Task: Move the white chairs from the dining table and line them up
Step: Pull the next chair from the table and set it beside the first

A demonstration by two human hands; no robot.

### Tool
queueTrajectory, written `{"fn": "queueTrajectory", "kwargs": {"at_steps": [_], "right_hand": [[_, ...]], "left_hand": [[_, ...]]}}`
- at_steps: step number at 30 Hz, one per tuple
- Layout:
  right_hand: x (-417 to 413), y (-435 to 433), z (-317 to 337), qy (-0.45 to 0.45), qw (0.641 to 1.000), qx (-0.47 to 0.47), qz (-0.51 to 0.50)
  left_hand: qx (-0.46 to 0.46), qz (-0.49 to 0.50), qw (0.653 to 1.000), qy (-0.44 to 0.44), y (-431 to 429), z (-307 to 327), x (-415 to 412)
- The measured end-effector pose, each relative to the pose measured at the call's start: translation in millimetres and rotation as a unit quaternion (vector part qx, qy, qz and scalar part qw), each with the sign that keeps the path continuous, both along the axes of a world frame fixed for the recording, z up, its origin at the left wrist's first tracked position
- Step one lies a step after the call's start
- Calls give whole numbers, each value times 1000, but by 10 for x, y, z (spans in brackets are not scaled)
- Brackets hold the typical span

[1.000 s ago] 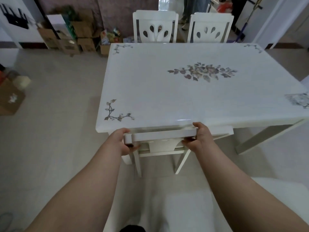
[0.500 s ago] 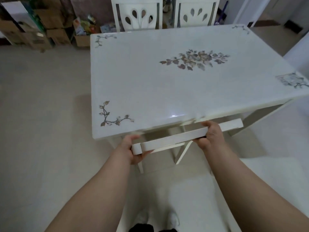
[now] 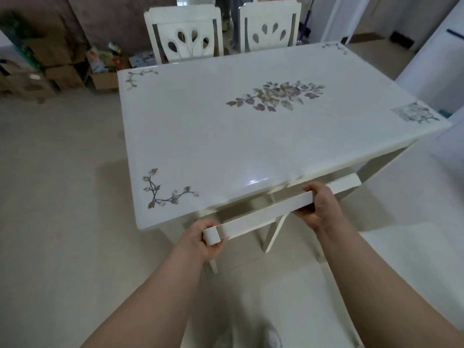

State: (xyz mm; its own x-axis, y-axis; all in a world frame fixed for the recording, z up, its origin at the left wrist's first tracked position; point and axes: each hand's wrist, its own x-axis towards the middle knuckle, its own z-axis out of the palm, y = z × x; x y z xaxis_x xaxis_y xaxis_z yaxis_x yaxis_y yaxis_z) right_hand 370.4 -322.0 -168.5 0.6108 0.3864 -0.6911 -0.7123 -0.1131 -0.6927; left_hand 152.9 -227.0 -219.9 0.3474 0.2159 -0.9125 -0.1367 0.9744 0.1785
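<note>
- Left hand grips the left end of a white chair top rail
- Right hand grips its right end
- Chair sits tilted at the near edge of the white table
- Two more chairs stand at the far side

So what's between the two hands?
In the head view, the white chair's top rail spans from the left hand to the right hand; both grip its ends.

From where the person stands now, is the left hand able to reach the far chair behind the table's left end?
Probably not. The left hand is closed on the near chair's top rail, and the whole dining table lies between it and the far left chair.
</note>
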Motion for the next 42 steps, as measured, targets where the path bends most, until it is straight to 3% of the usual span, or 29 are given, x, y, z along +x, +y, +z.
{"fn": "queueTrajectory", "kwargs": {"at_steps": [7,20,42], "right_hand": [[-126,-52,231,-13,999,23,-22],[-364,-1307,605,-84,993,-34,-77],[-927,-3794,671,-90,983,-44,-152]], "left_hand": [[7,41,998,-41,-24,357,-102],[-29,-78,993,-84,-909,732,-205],[-44,-135,989,-28,-3030,718,-470]]}}
